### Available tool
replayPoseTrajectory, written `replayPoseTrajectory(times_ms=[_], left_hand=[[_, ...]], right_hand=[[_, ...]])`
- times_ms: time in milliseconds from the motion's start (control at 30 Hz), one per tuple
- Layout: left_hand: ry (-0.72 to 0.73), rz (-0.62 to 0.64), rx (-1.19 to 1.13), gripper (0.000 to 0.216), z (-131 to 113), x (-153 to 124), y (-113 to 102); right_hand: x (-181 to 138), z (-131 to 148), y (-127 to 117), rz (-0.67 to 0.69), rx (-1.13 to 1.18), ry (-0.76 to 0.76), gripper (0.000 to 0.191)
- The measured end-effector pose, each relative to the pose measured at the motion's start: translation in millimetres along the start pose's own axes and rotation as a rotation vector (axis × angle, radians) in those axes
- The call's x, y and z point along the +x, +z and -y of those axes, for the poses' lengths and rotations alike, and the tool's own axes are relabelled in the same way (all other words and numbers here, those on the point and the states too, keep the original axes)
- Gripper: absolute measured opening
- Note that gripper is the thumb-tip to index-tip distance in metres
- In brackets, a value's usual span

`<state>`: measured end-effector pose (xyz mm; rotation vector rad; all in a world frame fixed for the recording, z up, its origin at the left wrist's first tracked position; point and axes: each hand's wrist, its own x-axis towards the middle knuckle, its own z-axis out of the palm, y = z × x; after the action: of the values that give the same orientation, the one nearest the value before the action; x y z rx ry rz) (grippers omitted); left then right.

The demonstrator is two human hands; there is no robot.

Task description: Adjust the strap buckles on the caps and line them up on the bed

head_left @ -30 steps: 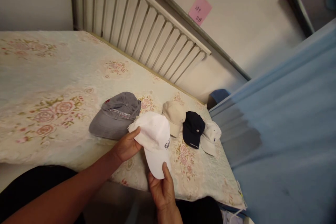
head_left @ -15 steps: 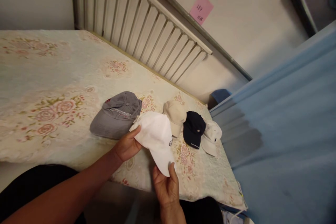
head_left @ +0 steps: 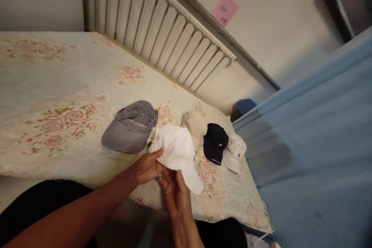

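Note:
A white baseball cap [head_left: 178, 151] is held just above the near edge of a floral bedspread [head_left: 58, 97]. My left hand [head_left: 145, 167] grips the back of its crown, thumb on top. My right hand [head_left: 173, 190] sits under the cap near the base of the brim, fingers curled against its underside. The brim points down and right. To the left of it lies a grey cap [head_left: 130, 128].
Beyond the white cap lie a beige cap [head_left: 194, 124], a dark navy cap [head_left: 214, 142] and a white dotted cap [head_left: 235, 152] in a row. A slatted headboard [head_left: 162, 31] stands behind, a blue curtain [head_left: 314, 143] hangs at right, and a pink note [head_left: 224, 10] is on the wall.
My right hand let go of the brim tip and moved up and left under the cap. The cap turned, its brim swinging to the right.

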<state>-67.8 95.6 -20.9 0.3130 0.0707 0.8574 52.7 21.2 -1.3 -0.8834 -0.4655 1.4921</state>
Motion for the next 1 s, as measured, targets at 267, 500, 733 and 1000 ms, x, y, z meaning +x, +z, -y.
replayPoseTrajectory(times_ms=[267, 500, 733, 1000], left_hand=[[0.116, -0.029, -0.034, 0.042, 0.0, 2.2, 1.2], [0.121, 0.118, -0.029, 0.060, -3.5, -0.2, -2.1], [0.156, -0.024, -0.103, 0.030, -9.6, 4.3, -1.3], [0.154, -0.023, -0.039, 0.031, -1.4, 4.0, 0.3]], right_hand=[[4.6, 10.1, -5.5, -0.086, 0.098, 0.050, 0.032], [6.3, 18.1, -15.1, -0.102, 0.114, 0.044, 0.026], [6.1, 22.5, -23.8, -0.142, 0.118, 0.028, 0.022], [1.6, 19.2, -6.1, -0.081, 0.131, -0.011, 0.034]])
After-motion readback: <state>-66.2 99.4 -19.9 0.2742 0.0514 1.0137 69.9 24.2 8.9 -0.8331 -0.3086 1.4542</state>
